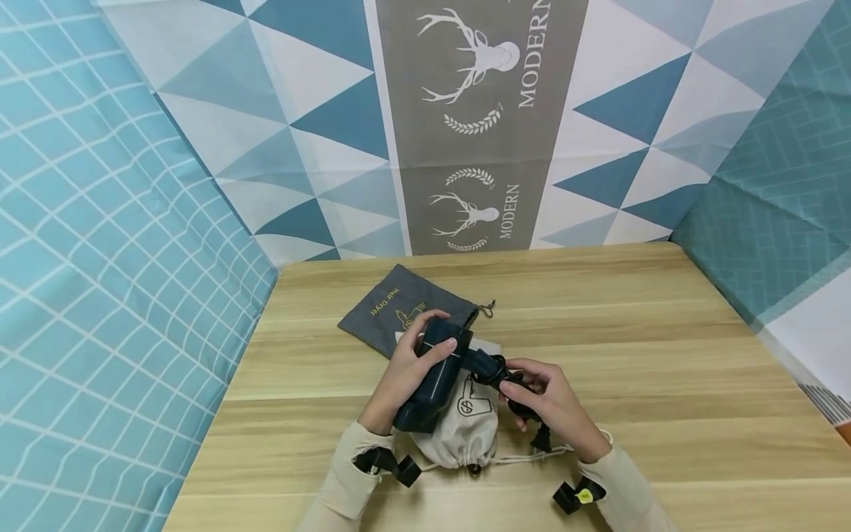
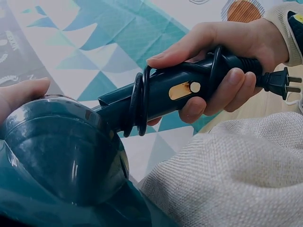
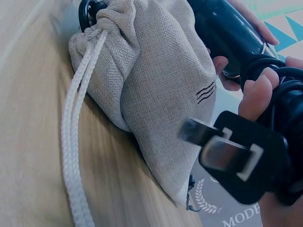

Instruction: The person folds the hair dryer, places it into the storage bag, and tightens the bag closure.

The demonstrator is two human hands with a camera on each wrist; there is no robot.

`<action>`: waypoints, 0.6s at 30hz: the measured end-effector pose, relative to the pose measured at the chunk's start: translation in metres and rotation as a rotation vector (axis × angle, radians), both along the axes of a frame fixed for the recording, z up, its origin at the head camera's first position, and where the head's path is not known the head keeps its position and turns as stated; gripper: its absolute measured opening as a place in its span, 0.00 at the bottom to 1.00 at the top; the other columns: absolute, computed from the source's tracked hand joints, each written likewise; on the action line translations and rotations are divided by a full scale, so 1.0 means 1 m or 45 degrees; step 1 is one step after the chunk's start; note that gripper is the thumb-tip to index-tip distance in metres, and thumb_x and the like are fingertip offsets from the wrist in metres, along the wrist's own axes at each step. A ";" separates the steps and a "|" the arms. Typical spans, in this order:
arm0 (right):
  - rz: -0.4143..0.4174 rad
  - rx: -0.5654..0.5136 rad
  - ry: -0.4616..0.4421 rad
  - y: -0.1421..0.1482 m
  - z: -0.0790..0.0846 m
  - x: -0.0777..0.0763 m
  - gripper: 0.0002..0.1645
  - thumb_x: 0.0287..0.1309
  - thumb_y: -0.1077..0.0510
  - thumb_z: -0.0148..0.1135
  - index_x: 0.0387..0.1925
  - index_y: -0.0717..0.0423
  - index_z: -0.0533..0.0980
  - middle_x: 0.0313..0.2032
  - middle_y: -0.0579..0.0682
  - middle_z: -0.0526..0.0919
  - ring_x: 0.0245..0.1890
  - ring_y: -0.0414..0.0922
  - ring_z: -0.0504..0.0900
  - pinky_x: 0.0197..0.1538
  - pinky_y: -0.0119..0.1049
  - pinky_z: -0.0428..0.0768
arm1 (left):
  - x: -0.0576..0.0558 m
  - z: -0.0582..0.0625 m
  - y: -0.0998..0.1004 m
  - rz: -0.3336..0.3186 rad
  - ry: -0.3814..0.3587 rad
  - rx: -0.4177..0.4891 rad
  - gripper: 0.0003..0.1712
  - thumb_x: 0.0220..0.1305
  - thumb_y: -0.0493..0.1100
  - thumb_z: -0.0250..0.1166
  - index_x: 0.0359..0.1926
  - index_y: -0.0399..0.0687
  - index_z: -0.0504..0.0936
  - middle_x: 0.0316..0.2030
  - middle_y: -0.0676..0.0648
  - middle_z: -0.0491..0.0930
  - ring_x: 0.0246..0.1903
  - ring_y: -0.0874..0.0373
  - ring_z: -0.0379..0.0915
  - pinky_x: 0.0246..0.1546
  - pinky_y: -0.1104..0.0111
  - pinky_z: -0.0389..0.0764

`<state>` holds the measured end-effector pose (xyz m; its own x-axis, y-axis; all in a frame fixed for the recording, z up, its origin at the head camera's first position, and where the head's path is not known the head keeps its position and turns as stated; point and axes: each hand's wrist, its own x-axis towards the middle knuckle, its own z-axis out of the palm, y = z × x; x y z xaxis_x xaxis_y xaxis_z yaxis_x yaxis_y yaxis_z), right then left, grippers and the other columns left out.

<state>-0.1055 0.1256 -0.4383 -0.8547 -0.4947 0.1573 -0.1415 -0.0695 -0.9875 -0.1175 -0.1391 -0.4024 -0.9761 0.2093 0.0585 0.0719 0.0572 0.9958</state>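
Note:
A dark teal hair dryer (image 1: 425, 399) is held over the wooden table between both hands. My left hand (image 1: 414, 367) grips its barrel, thumb across the top. The handle (image 2: 163, 94) lies in my right hand (image 1: 553, 399), fingers curled round it and the black cord (image 2: 138, 101) coiled about it. A two-prong plug (image 3: 241, 156) sticks out below the right hand. Beneath the dryer a beige drawstring bag (image 1: 459, 436) lies on the table, with a dryer drawing on its front partly covered by the barrel.
A dark grey pouch (image 1: 379, 310) lettered "Hair Dryer" lies flat behind the beige bag. White drawstrings (image 3: 75, 142) trail from the bag's gathered mouth across the wooden table (image 1: 665, 369). Patterned cloth (image 1: 319, 111) hangs behind the table, and blue checked cloth (image 1: 100, 295) at the left.

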 end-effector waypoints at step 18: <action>-0.054 -0.069 0.023 -0.002 -0.003 0.001 0.20 0.68 0.66 0.58 0.59 0.68 0.73 0.31 0.70 0.81 0.13 0.51 0.78 0.18 0.47 0.79 | 0.001 -0.003 0.002 0.043 0.058 0.082 0.23 0.69 0.50 0.63 0.63 0.67 0.71 0.47 0.39 0.79 0.43 0.47 0.80 0.38 0.55 0.83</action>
